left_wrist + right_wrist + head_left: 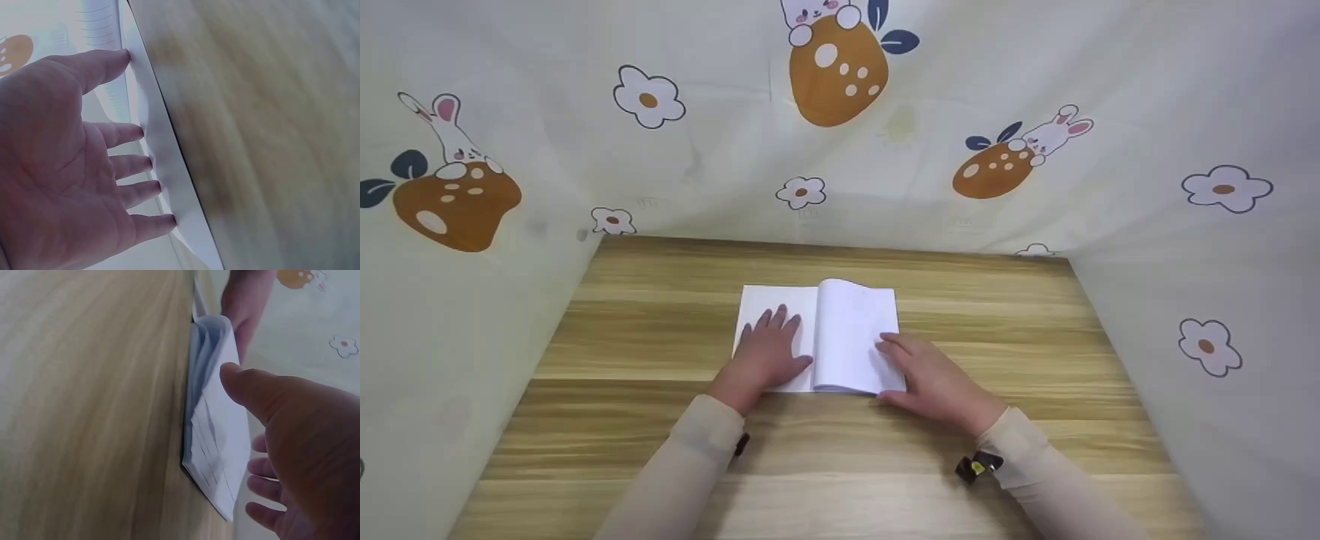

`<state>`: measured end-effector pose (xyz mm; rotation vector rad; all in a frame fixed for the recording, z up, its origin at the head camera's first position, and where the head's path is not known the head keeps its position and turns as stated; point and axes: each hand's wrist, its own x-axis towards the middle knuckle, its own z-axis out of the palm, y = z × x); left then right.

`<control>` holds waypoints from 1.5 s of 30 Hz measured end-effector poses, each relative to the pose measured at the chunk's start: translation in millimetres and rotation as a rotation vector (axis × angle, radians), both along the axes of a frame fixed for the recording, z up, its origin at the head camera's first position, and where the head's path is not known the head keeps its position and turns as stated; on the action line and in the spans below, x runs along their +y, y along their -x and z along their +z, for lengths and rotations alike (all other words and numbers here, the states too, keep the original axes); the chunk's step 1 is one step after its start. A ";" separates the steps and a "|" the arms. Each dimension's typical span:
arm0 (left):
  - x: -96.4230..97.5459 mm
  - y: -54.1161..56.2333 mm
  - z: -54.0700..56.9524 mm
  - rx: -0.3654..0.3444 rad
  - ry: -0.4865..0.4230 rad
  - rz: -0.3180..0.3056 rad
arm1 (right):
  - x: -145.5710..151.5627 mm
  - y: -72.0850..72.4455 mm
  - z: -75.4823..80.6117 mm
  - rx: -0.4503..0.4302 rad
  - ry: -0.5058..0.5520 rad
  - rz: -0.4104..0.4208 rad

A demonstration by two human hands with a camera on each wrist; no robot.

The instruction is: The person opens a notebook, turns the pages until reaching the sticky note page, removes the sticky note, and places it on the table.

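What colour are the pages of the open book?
The pages are white; they show best in the head view.

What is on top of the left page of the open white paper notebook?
The person's bare left hand rests on the left page of the open white paper notebook, its fingers spread. The paper beneath the hand is covered, so any marks there cannot be seen.
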<state>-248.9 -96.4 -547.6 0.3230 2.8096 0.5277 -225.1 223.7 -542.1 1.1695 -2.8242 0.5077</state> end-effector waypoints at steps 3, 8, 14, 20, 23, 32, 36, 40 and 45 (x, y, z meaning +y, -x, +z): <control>0.6 1.0 0.4 -0.004 0.010 0.006 | -6.7 -1.2 -2.9 0.018 -0.014 0.031; 2.0 2.0 1.6 -0.007 0.007 0.016 | -15.2 -1.8 -6.8 0.046 -0.035 0.078; 2.4 0.7 2.9 -0.016 -0.004 0.022 | -20.8 -2.7 -11.5 0.043 -0.070 0.084; 3.0 0.8 2.8 -0.020 0.002 0.025 | -23.3 -2.1 -13.4 0.020 -0.103 0.059; 2.4 1.5 1.3 -0.023 0.001 0.025 | -23.3 -1.4 -15.4 0.024 -0.099 0.060; 1.9 1.0 1.4 -0.017 -0.003 0.015 | -19.8 0.5 -21.2 0.054 -0.043 0.088; 2.0 0.4 1.6 -0.022 -0.007 0.019 | -18.9 1.3 -22.3 0.036 -0.033 0.092; 1.6 0.5 1.3 -0.022 -0.006 0.019 | -17.9 2.3 -22.3 0.004 -0.028 0.093; 1.3 0.3 2.5 -0.024 -0.016 0.022 | -17.0 3.6 -20.3 -0.029 -0.006 0.091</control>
